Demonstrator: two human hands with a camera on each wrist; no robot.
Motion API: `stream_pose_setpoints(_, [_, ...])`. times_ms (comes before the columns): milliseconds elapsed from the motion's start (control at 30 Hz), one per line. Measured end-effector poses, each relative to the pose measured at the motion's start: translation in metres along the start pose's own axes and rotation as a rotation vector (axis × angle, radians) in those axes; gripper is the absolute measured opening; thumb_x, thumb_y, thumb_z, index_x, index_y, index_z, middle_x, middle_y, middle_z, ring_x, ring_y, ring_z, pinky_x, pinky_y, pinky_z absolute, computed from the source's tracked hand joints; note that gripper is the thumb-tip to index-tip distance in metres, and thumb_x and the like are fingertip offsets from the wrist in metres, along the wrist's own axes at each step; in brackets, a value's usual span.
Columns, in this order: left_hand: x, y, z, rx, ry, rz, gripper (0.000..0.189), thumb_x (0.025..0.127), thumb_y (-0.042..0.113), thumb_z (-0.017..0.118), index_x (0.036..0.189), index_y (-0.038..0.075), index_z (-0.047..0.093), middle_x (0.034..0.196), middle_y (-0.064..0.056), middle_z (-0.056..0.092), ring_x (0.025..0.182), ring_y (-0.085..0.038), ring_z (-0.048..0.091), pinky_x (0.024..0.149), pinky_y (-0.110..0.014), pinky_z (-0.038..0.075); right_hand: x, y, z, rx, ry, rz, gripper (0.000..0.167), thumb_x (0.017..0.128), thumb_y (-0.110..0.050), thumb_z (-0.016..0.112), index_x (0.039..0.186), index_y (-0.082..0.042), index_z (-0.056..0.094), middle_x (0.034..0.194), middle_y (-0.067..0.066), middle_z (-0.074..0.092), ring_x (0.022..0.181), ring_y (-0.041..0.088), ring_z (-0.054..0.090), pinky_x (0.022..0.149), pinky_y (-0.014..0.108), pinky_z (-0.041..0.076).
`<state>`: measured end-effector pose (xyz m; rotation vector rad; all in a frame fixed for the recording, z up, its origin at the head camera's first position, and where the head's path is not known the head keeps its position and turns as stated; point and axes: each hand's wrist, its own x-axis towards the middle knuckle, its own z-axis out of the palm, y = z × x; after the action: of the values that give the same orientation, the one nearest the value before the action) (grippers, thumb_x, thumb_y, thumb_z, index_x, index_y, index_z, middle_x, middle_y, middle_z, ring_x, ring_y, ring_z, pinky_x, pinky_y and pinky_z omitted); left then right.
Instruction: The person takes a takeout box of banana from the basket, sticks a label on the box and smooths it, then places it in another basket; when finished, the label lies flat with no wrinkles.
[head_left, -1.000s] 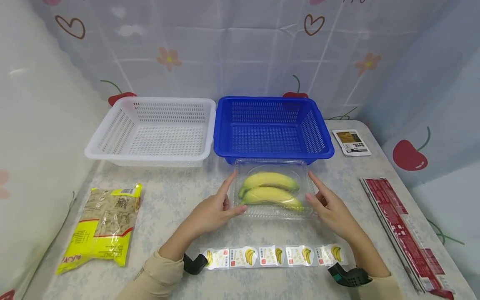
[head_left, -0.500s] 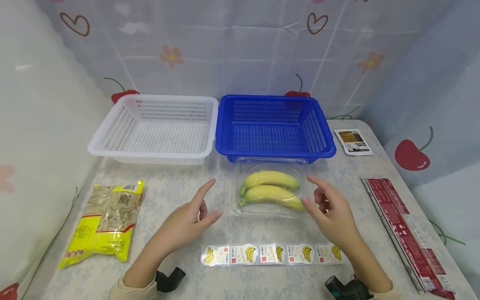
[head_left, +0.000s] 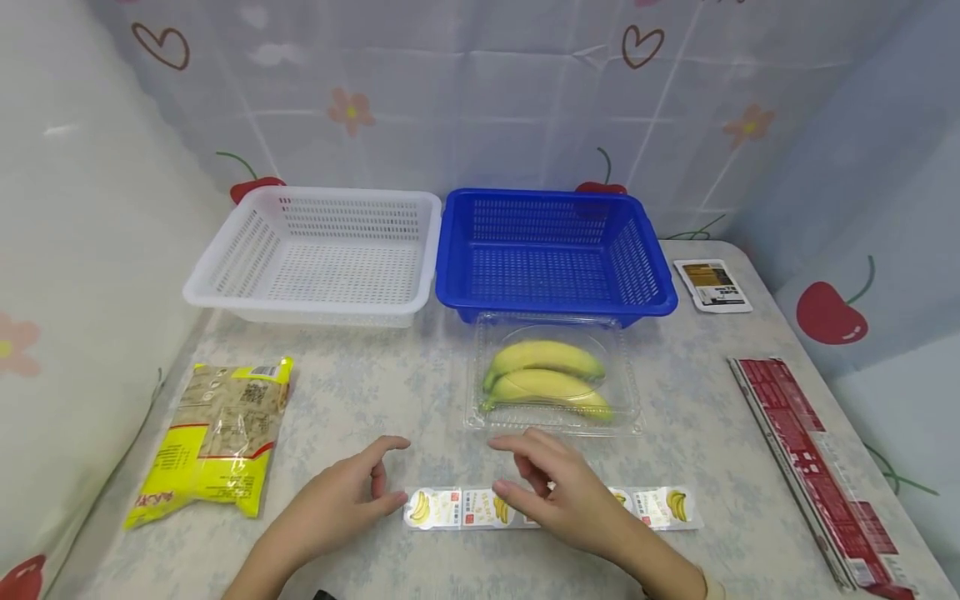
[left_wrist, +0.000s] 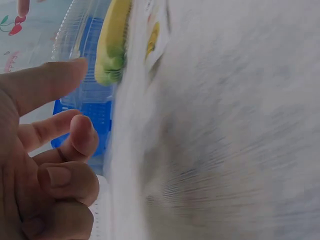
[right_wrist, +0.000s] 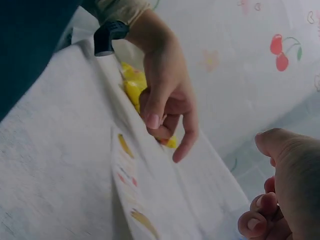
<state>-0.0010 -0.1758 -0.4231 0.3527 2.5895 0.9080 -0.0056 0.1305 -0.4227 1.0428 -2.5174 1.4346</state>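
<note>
A clear plastic clamshell box (head_left: 628, 417) lies in front of the blue basket, with two bananas (head_left: 549, 390) inside. Nearer the person is a strip of banana stickers (head_left: 437, 508) on a white backing. My right hand (head_left: 566, 496) hovers over the middle of that strip and hides part of it; its thumb and index finger stand apart, nothing between them. At the strip's left end is my left hand (head_left: 333, 504), its thumb tip close to the first sticker and its fingers loosely bent around nothing. In the left wrist view, a banana (left_wrist: 112, 42) shows beyond the left thumb.
A white basket (head_left: 330, 310) and a blue basket (head_left: 555, 310) stand side by side at the back. A yellow food bag (head_left: 213, 442) lies on the left. On the right are a small flat packet (head_left: 712, 286) and long red packaging (head_left: 813, 467).
Both hands have left the clamshell box and come back toward the person. The right hand has moved left over the sticker strip. The box stays in place.
</note>
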Motion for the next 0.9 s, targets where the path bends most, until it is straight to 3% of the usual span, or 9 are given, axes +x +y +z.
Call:
stream_pose_setpoints(233, [-0.005, -0.004, 0.015, 0.033, -0.062, 0.006, 0.046, 0.083, 0.042, 0.078, 0.122, 0.031, 0.056, 0.067, 0.012, 0.050, 0.051, -0.002, 0.039, 0.048, -0.022, 0.034, 0.004, 0.014, 0.038, 0.092, -0.118, 0.018, 0.034, 0.095, -0.025, 0.068, 0.126, -0.013, 0.063, 0.078, 0.002, 0.051, 0.062, -0.003, 0.037, 0.054, 0.012, 0.039])
stream_pose_setpoints(600, [0.000, 0.000, 0.022, 0.087, -0.022, 0.016, 0.034, 0.083, 0.032, 0.079, 0.112, 0.028, 0.061, 0.065, 0.013, 0.047, 0.050, -0.002, 0.036, 0.046, -0.022, 0.031, 0.007, 0.031, 0.061, 0.091, -0.176, 0.075, 0.037, 0.094, -0.031, 0.070, 0.126, -0.014, 0.063, 0.083, -0.002, 0.053, 0.064, -0.003, 0.038, 0.055, 0.012, 0.039])
stream_pose_setpoints(900, [0.005, 0.000, 0.023, 0.100, 0.046, -0.037, 0.028, 0.084, 0.024, 0.078, 0.107, 0.027, 0.063, 0.068, 0.014, 0.049, 0.053, -0.002, 0.040, 0.048, -0.022, 0.034, 0.015, 0.032, 0.066, 0.017, -0.197, 0.108, 0.037, 0.090, -0.030, 0.074, 0.123, -0.016, 0.066, 0.082, -0.004, 0.052, 0.071, 0.002, 0.042, 0.062, 0.013, 0.041])
